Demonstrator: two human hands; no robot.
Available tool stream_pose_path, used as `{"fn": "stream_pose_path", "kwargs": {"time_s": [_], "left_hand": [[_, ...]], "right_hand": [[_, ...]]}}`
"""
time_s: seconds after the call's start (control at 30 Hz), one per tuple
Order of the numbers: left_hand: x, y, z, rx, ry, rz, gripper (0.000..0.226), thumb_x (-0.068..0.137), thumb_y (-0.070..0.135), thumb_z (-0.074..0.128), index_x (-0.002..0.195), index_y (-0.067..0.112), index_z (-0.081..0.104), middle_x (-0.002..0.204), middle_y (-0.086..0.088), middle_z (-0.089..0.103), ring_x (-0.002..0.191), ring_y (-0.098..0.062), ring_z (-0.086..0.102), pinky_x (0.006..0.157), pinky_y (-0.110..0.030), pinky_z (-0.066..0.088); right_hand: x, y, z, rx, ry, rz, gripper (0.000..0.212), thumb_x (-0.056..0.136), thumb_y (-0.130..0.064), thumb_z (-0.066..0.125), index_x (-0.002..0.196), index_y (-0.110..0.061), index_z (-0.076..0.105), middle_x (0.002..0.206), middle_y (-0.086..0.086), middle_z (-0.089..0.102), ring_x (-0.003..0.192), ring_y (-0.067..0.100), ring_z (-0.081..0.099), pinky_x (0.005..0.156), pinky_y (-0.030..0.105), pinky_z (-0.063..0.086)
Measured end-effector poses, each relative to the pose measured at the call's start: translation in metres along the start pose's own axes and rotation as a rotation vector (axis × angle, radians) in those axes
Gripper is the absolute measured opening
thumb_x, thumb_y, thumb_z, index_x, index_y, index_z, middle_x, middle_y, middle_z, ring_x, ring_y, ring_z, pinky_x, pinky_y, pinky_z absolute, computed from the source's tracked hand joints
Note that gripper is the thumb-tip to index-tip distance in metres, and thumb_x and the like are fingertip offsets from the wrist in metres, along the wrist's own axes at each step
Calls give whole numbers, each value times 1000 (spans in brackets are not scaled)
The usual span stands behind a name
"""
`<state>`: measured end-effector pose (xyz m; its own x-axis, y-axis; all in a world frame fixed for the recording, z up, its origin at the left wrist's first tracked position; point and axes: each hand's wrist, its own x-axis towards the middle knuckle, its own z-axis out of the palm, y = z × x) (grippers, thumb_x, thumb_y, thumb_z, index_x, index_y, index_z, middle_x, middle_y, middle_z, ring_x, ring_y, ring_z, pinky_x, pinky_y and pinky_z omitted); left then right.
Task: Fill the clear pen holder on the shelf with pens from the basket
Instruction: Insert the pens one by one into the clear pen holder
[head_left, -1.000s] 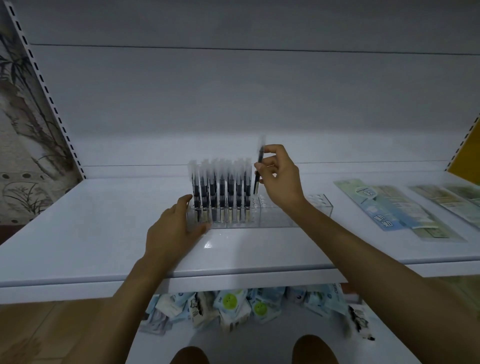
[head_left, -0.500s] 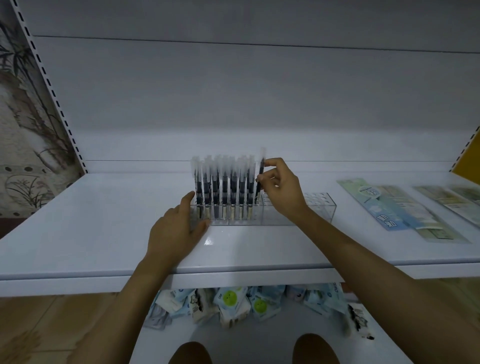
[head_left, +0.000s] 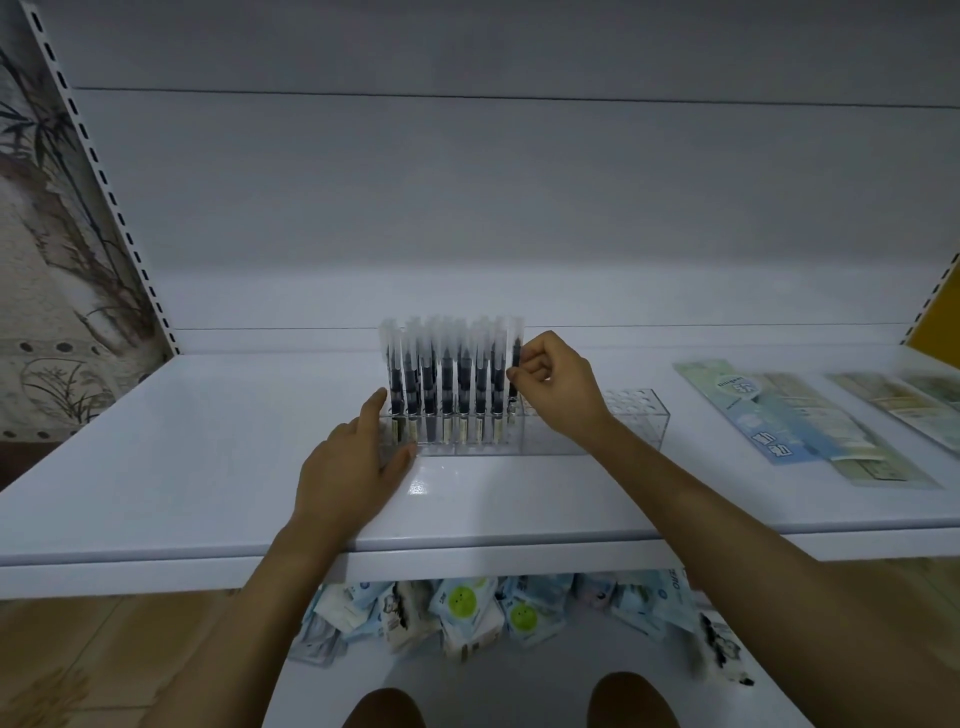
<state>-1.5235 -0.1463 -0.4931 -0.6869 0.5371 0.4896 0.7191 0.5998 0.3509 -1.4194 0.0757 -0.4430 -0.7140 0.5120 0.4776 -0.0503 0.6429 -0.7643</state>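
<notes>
A clear pen holder (head_left: 636, 421) stands on the white shelf (head_left: 208, 467). Its left half holds several upright black pens with frosted caps (head_left: 447, 379). My right hand (head_left: 556, 387) pinches one more black pen (head_left: 515, 364) at the right end of that group, its tip down in the holder. My left hand (head_left: 353, 462) rests flat on the shelf against the holder's left end, thumb touching the clear wall. The holder's right half shows empty holes. The basket is out of view.
Flat packaged items (head_left: 795, 421) lie on the shelf to the right. Below the shelf edge is a lower shelf with a heap of small packets (head_left: 488, 608). A slotted upright (head_left: 104, 208) bounds the shelf on the left.
My right hand has come down with the pen, lowering it into the holder beside the other pens. My left hand has stayed at the holder's left end.
</notes>
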Motion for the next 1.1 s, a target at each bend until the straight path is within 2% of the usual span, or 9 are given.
{"fn": "stream_pose_path", "kwargs": {"time_s": [0.23,0.37,0.47,0.57,0.73,0.83,0.97,1.03,1.1], "left_hand": [[1,-3,2,-4,-24,-13,74,92,50,51,151,22,18,101,-6,65,87,-22,59,61,-30,44],[-1,-4,2,-63,-46,-6,77,91,47,54,152,21,15,100,-6,64,84,-20,57,62,-29,42],[-3,-6,4,-111,-70,11,82,90,44,57,153,20,11,100,-9,64,81,-20,55,63,-29,41],[-4,-8,5,-108,-63,8,82,91,45,57,153,21,9,102,-11,64,84,-25,58,66,-31,45],[-4,-8,5,-103,-66,-1,82,90,46,56,153,21,10,101,-11,64,84,-24,58,67,-32,47],[-5,-6,3,-94,-62,-9,81,91,45,56,153,21,11,107,-11,64,89,-25,59,68,-32,47],[-10,1,-1,42,30,-21,74,90,46,56,151,18,22,113,-4,64,95,-24,62,67,-34,51],[-11,3,-4,85,55,-37,67,91,45,55,146,17,32,106,-2,67,90,-24,63,63,-34,50],[-10,5,-5,110,60,-52,56,92,40,53,140,15,42,90,-1,68,78,-23,62,55,-31,47]], "right_hand": [[-1,-3,-2,-4,-22,33,11,88,-11,63,92,-12,53,72,-7,54,62,3,49,63,14,42],[0,-4,-3,1,-28,50,11,88,-11,63,96,-9,57,79,-1,59,65,7,52,63,14,43],[0,-4,-3,-16,-33,53,11,89,-11,61,99,-7,60,82,4,61,70,13,54,69,21,47],[0,-4,-1,-34,-43,53,10,90,-11,59,99,-8,60,78,-2,59,70,13,54,74,29,49],[0,-4,-2,-56,-51,52,12,90,-11,55,100,-9,61,82,-1,62,74,14,57,77,31,50],[0,-3,-1,-46,-45,47,9,87,-13,59,96,-13,61,75,-8,59,68,9,55,72,26,49],[1,-2,-1,-32,-44,36,8,86,-15,67,89,-12,61,66,-10,54,57,3,47,64,19,43],[1,-2,-1,-43,-43,35,7,87,-14,65,91,-9,62,65,-10,52,56,3,47,65,20,41],[1,-1,-2,-63,-43,33,8,88,-13,62,93,-6,62,66,-10,53,57,3,47,66,22,41]]}}
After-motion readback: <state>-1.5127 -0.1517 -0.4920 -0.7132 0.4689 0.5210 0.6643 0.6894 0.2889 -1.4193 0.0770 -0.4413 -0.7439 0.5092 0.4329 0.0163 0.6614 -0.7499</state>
